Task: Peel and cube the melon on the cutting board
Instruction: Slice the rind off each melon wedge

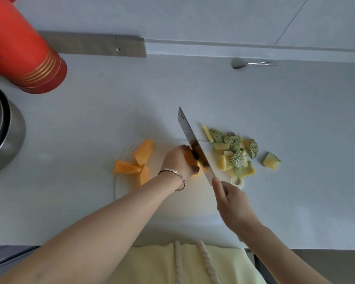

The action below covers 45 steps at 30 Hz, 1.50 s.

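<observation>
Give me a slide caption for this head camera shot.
Left hand steadies peeled melon while right hand slices with cleaver.

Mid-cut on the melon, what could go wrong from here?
1. The left hand pins the melon piece right against the cleaver blade; a slip may nick the fingers.
2. Rind scraps crowd the cutting board edge, one rind chunk already off it; more may scatter.
3. Peeled wedges overhang the board's left rim.

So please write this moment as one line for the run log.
step: cubing | left hand: holds melon piece | right hand: holds knife | peels: right of knife
</observation>
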{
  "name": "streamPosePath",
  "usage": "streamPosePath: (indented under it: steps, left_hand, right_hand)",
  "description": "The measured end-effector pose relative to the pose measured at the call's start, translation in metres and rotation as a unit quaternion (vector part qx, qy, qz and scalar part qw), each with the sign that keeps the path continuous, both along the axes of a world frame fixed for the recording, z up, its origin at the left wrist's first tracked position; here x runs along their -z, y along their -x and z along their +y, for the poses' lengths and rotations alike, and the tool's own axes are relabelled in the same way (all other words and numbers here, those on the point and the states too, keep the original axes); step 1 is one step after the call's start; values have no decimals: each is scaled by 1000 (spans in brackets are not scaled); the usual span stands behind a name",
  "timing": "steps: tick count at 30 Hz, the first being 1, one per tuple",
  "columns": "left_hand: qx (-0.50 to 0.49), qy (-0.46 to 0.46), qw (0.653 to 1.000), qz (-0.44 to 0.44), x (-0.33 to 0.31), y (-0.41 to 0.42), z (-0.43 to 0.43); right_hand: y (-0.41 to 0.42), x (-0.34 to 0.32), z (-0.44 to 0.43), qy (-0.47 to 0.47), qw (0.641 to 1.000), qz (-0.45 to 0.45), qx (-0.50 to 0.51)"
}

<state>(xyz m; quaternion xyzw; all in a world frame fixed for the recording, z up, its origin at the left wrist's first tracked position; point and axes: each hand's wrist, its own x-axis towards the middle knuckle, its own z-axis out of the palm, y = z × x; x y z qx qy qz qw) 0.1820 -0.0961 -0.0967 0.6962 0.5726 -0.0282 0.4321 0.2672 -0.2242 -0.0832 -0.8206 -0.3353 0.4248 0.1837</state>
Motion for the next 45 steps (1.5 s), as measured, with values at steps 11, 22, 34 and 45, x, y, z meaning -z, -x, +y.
streamPosePath:
  steps: [11, 22, 34, 45]
  left_hand:
    - [3, 6, 1000, -21, 16, 2, -1]
    - [26, 3, 1000, -8, 15, 10, -4]
    - [107, -66, 990, 63, 30, 35, -5]
    - [-40, 49, 997, -47, 33, 40, 2]
  right_hand:
    - [10, -5, 3, 35, 999, -22, 7]
    - [-2, 22, 31, 4, 998, 25, 51]
    - [-39, -9, -23, -22, 982, 136, 128]
    - [-43, -8, -33, 6, 975, 161, 151]
